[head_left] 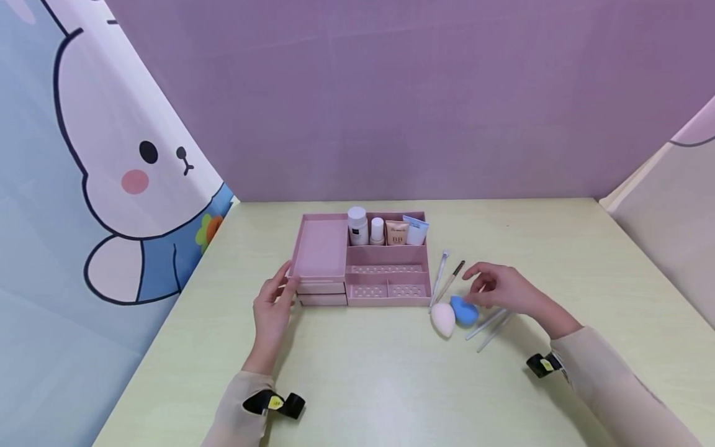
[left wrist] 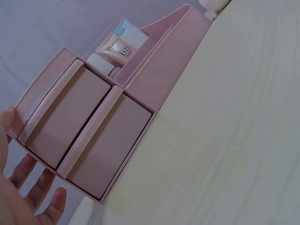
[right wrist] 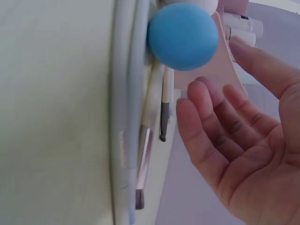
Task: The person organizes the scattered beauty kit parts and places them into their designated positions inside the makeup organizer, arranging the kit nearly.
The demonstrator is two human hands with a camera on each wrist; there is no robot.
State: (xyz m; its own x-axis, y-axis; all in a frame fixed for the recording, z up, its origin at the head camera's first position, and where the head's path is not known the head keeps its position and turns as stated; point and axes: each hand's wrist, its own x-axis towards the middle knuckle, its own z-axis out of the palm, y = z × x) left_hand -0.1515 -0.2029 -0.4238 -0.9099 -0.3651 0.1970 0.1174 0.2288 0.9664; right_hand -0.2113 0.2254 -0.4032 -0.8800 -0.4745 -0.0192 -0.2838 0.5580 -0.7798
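Observation:
A pink desktop organizer [head_left: 324, 245] stands on the table, its two drawers [left wrist: 101, 145] closed. My left hand [head_left: 272, 313] rests at its front left corner, thumb by the top edge and the other fingers loosely spread along the side. Over to the right, my right hand [head_left: 505, 288] hovers with relaxed, slightly bent fingers beside a blue makeup sponge [head_left: 465, 312]. In the right wrist view a gap shows between those fingers and the blue sponge [right wrist: 183, 37]. A pale pink makeup sponge [head_left: 443, 320] lies against the blue one.
Makeup brushes lie around the sponges, a dark-tipped one [head_left: 451, 279] behind and pale-handled ones [head_left: 485, 324] under the right hand. A white bottle [head_left: 357, 226], a smaller white bottle [head_left: 377, 231], a BB tube [head_left: 396, 233] and a light blue tube [head_left: 416, 231] stand in the organizer's back compartment.

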